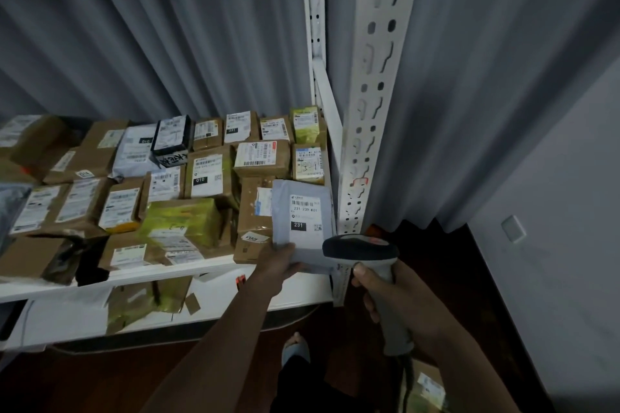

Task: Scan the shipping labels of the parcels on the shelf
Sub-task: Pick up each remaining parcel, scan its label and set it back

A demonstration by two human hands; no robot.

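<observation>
1. Shelf [214,266]: runs from the left edge to the slotted upright post [375,100] at its right end; a curtain [151,37] hangs behind it.
2. Parcels [208,174]: lie packed side by side in several rows on the shelf, labels upward.
3. Flat mailer [302,221]: at the shelf's front right corner, resting over the boxes there, its shipping label [306,214] facing up.
4. Left hand [278,265]: holds the mailer's near edge.
5. Barcode scanner [365,255]: in the right hand [396,298], just right of the mailer, before the post.
6. Lower shelf [208,303]: beneath, bearing one wrapped parcel [144,303].
</observation>
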